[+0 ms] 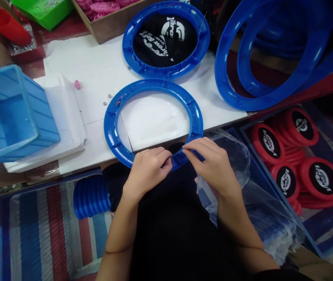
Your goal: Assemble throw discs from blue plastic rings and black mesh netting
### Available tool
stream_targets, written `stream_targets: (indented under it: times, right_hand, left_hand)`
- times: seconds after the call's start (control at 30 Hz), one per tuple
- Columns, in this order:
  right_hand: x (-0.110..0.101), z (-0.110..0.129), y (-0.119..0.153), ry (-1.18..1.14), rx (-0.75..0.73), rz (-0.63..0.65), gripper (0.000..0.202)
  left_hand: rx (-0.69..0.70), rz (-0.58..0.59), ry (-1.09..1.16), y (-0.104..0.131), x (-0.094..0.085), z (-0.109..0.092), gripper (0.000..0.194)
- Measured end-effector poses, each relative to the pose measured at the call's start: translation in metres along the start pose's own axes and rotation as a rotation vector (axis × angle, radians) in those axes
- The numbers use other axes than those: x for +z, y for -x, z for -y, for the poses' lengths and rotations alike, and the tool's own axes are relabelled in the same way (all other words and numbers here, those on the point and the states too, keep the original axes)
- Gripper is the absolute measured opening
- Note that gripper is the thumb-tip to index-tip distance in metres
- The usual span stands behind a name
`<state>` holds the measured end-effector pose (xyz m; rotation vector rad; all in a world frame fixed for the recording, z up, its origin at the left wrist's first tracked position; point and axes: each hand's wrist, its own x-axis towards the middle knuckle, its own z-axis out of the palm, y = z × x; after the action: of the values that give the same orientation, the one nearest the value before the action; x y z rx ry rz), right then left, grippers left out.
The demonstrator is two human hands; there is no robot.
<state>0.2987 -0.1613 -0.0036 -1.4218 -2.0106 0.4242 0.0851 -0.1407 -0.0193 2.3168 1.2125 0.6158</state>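
A blue plastic ring (154, 82), ribbed on its upper face, lies at the near edge of the white-covered table. Both hands are over its near rim. My left hand (152, 166) is closed, with thumb and forefinger pinched together; what they hold is too small to make out. Opposite it, my right hand (210, 162) pinches with its fingertips, possibly on something thin between the two hands. Fine reddish wires (120, 100) lie on the ring's left side. Behind it is a second blue ring (127, 45) with a black printed fabric disc (165, 39) inside.
A light-blue bin (42, 105) stands left on white sheets. Small silvery discs (104, 104) and a pink scrap (77, 84) lie nearby. More blue rings (225, 74) lean at right. Below are red discs (321, 179) in a crate, clear plastic (233, 152) and stacked blue pieces (92, 197).
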Motion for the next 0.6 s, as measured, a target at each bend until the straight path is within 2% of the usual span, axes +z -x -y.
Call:
stream_targets:
  times: [0.23,0.33,0.5,0.6]
  right_hand:
    - [0.014,-0.003,0.008,0.148,-0.039,-0.048,0.013]
    - [0.016,-0.002,0.011,0.152,-0.004,-0.040,0.014]
    - [0.015,0.003,0.006,0.046,0.134,-0.022,0.012]
    - [0.014,0.004,0.002,0.038,0.197,0.026,0.013]
  left_hand:
    - [-0.006,0.004,0.005,0.000,0.000,0.001,0.017]
    - [-0.009,0.031,0.020,0.002,-0.005,0.003,0.017]
    - [-0.030,0.159,-0.014,-0.004,-0.016,-0.008,0.016]
    - [-0.068,0.233,-0.119,-0.013,-0.012,-0.022,0.021]
